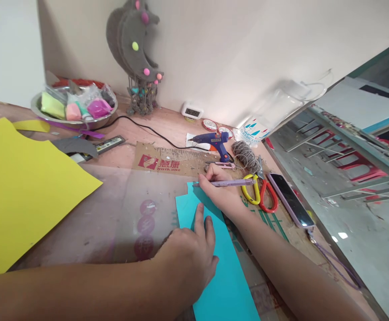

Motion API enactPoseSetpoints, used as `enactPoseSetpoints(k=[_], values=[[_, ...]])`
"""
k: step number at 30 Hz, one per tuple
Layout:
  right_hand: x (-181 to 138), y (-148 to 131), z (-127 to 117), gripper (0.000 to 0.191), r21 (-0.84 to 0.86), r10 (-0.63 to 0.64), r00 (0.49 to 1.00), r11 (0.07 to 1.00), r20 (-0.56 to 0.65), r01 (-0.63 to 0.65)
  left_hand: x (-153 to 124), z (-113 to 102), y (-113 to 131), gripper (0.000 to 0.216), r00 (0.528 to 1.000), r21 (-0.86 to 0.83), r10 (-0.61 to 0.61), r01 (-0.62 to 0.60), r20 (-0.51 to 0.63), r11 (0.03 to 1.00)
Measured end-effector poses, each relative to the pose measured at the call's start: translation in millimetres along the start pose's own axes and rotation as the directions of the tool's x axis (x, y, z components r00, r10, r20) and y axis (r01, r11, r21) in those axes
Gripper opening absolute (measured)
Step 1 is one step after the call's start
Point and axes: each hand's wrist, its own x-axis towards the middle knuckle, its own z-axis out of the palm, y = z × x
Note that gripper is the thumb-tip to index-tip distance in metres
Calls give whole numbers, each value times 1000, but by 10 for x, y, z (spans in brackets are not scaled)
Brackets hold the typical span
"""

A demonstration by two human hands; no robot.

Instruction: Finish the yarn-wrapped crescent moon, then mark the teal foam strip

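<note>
A strip of bright blue paper lies lengthwise on the work surface, its far end cut into a stepped, narrower tab. My left hand rests flat on this paper, index and middle fingers stretched out towards the tab. My right hand is closed around a light purple pen. The pen lies almost level, its tip at the left edge of the tab. Its other end points towards scissors with one yellow and one red handle.
Yellow paper covers the left side. Behind are a metal bowl of wrapped clay, a blue glue gun with a black cord, grey yarn and a small clock. A phone lies near the table's right edge.
</note>
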Motion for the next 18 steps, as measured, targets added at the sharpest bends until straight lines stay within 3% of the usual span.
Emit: enactPoseSetpoints(k=[6, 9, 12, 18], values=[[-19, 22, -17, 26, 108, 4, 1000, 994, -22, -2, 0, 2, 12, 64, 1000, -1, -2, 2, 7, 1000], [-37, 2, -30, 23, 182, 22, 998, 983, 51, -31, -5, -2, 8, 64, 1000, -4, -7, 7, -8, 1000], [-49, -36, -27, 24, 160, 48, 996, 985, 80, -61, -4, -18, 4, 63, 999, -11, 1, -1, 35, 1000], [-53, -37, 3, 28, 105, 61, 998, 993, 8, -62, 4, -42, 1, 63, 1000, -10, -9, 9, 28, 1000]])
